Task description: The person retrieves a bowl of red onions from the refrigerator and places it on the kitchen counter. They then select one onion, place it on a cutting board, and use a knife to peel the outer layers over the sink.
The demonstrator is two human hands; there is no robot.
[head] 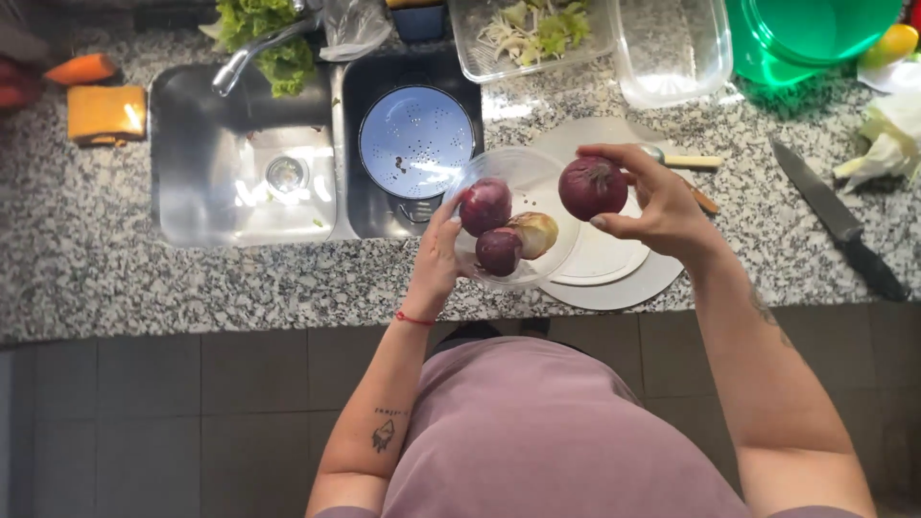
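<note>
My left hand (436, 259) grips the near rim of a clear plastic bowl (523, 173) held above the granite counter. Inside the bowl lie two red onions (486, 206) and a pale, partly peeled one (533, 233). My right hand (652, 206) is raised just right of the bowl, with its fingers closed around another red onion (592, 187). Under both hands sit a white plate (604, 259) and a round grey board (624, 288).
A double steel sink (240, 182) with a blue colander (415, 141) lies to the left, lettuce (264, 34) by the tap. A black knife (839, 221) lies at right. Clear containers (672, 48), a green bowl (806, 34) and an orange sponge (106, 112) line the back.
</note>
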